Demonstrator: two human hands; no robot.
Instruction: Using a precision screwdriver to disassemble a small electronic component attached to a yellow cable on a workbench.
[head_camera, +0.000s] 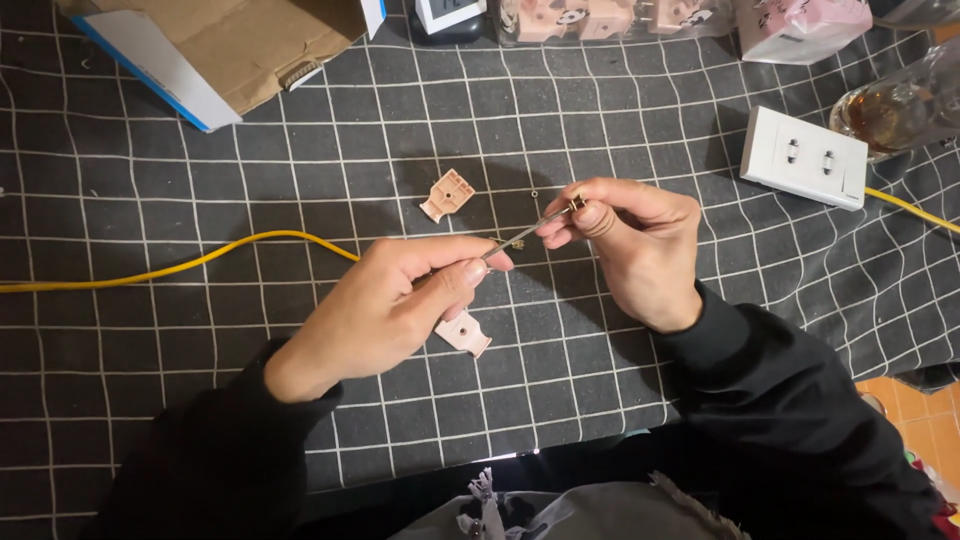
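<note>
**Fine work over a gridded cloth**

Head view: the left hand (385, 310) pinches a thin metal screwdriver (520, 235), its tip meeting a tiny brass part (577, 202) pinched in the right hand (640, 250), raised for control. Two pink plastic plug halves (447, 194) lie on the surface (200, 150) near a yellow cable (180, 265).

Black cloth (200, 190) with a white grid, covering the whole surface. Opened cardboard box (225, 45) with blue edging, at 11 o'clock. White wall socket plate (805, 157) at 2 o'clock, a yellow cable (910, 208) running off to its right. Clear glass vessel (900, 105) holding amber liquid, just beyond the plate. Pink patterned packages (800, 25) along the 1 o'clock edge.
</note>
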